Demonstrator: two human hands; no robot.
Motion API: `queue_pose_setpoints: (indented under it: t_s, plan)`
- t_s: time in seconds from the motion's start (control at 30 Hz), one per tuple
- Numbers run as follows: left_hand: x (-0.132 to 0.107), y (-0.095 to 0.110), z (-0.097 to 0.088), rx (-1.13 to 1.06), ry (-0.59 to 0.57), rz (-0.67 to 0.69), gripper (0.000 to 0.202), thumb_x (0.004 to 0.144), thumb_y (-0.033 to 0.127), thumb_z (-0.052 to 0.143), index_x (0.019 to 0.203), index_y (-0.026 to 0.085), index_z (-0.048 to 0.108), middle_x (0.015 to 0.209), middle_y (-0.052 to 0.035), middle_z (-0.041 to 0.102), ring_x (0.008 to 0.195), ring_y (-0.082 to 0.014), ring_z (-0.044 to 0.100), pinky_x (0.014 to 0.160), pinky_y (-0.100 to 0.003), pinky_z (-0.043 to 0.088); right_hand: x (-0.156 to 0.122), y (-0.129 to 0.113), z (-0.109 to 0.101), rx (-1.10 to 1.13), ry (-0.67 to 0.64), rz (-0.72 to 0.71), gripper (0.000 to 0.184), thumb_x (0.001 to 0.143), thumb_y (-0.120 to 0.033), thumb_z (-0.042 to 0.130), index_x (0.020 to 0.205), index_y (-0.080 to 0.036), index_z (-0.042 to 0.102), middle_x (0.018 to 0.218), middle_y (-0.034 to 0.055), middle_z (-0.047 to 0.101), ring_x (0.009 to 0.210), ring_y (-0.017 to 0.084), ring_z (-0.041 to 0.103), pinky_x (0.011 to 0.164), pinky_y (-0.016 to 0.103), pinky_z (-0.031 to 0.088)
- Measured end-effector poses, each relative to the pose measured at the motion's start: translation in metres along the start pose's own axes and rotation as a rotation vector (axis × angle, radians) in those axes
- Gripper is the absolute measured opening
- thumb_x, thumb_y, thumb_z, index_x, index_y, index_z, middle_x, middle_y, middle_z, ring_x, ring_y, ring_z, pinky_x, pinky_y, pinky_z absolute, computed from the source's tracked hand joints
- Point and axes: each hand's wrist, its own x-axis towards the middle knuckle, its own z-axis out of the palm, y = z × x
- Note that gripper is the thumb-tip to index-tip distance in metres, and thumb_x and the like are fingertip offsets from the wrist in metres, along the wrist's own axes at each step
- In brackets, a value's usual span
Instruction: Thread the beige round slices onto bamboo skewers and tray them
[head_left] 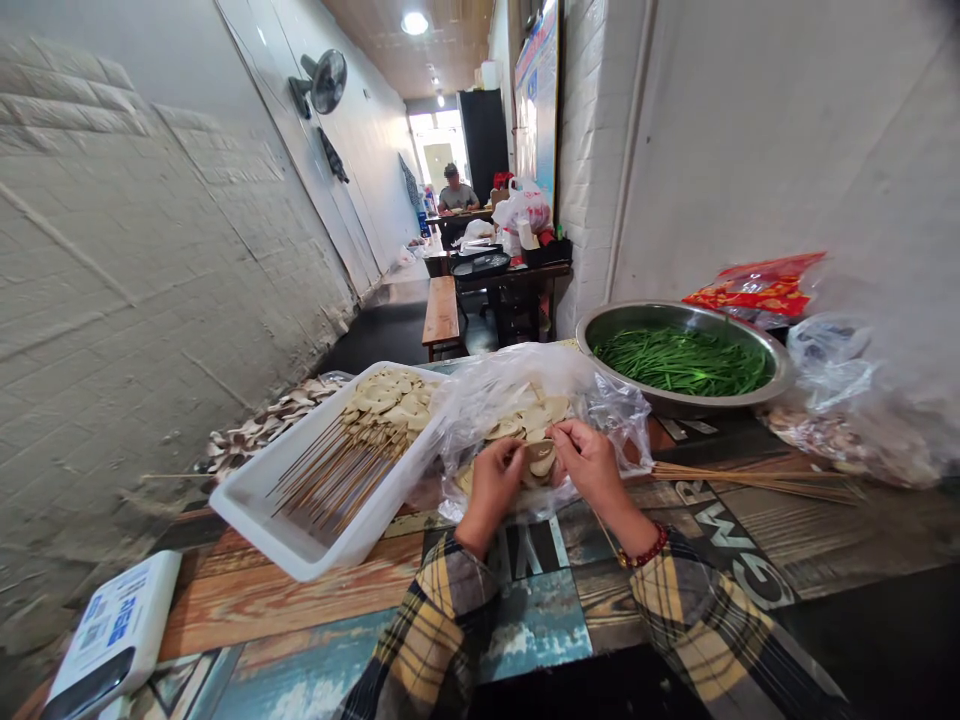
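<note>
Both hands are over an open clear plastic bag (480, 400) full of pale beige, thin flat slices (525, 415). Between my fingertips is one pale slice (541, 460), its edges pinched from both sides. My left hand (493, 487) is closed on its left edge. My right hand (592, 470) is closed on the right edge, and a thin wooden skewer (604, 532) sticks out below that palm toward the wrist. The skewer's tip is hidden. Left of the bag, a white plastic tray (300, 560) holds several skewers threaded with similar slices (390, 400).
A steel bowl (780, 375) of green stalks (682, 360) stands at the back right. Bare skewers (750, 478) lie right of my hand, near plastic bags (847, 420). Dark-edged slices (262, 425) lie behind the tray. A white box (112, 630) is front left. A person (457, 195) sits far back.
</note>
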Motion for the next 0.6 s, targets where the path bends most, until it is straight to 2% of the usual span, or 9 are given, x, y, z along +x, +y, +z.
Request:
queue_pose_setpoints:
  t_s: [0.1, 0.2, 0.37, 0.5, 0.6]
  plan:
    - [0.002, 0.001, -0.007, -0.364, 0.097, -0.232, 0.017, 0.078, 0.032, 0.059, 0.076, 0.016, 0.065, 0.069, -0.002, 0.065, 0.06, -0.0142, 0.057, 0.058, -0.026, 0.044, -0.001, 0.0, 0.001, 0.078, -0.004, 0.035, 0.03, 0.089, -0.042, 0.052, 0.08, -0.017, 0.065, 0.048, -0.0039, 0.053, 0.046, 0.014, 0.052, 0.05, 0.024, 0.04]
    - [0.004, 0.004, -0.013, -0.679, 0.161, -0.333, 0.02, 0.071, 0.033, 0.065, 0.08, 0.016, 0.061, 0.07, -0.0004, 0.065, 0.056, -0.0126, 0.058, 0.055, -0.024, 0.046, -0.002, 0.001, 0.002, 0.174, -0.052, 0.081, 0.031, 0.089, -0.043, 0.052, 0.085, -0.016, 0.065, 0.046, -0.0055, 0.051, 0.042, 0.012, 0.05, 0.047, 0.024, 0.039]
    - [0.005, 0.008, -0.021, -0.905, 0.24, -0.355, 0.024, 0.064, 0.025, 0.073, 0.081, 0.017, 0.058, 0.07, 0.002, 0.066, 0.057, -0.0112, 0.06, 0.056, -0.023, 0.048, -0.006, 0.001, 0.003, 0.24, -0.189, 0.092, 0.03, 0.089, -0.044, 0.052, 0.085, -0.017, 0.064, 0.046, -0.0069, 0.048, 0.04, 0.011, 0.047, 0.044, 0.022, 0.036]
    - [0.006, 0.012, -0.031, -0.999, 0.246, -0.363, 0.034, 0.062, 0.022, 0.076, 0.093, 0.016, 0.064, 0.084, -0.0025, 0.07, 0.068, -0.0123, 0.065, 0.065, -0.024, 0.051, -0.011, -0.003, 0.005, 0.15, -0.341, 0.044, 0.027, 0.09, -0.038, 0.05, 0.081, -0.016, 0.063, 0.046, -0.0065, 0.048, 0.042, 0.01, 0.044, 0.045, 0.021, 0.034]
    - [0.007, 0.013, -0.036, -1.05, 0.278, -0.36, 0.032, 0.062, 0.022, 0.077, 0.092, 0.015, 0.065, 0.087, -0.0035, 0.07, 0.073, -0.013, 0.066, 0.07, -0.025, 0.052, -0.016, -0.006, 0.009, 0.077, -0.44, 0.006, 0.025, 0.09, -0.034, 0.049, 0.08, -0.016, 0.063, 0.046, -0.0059, 0.05, 0.042, 0.01, 0.045, 0.047, 0.021, 0.035]
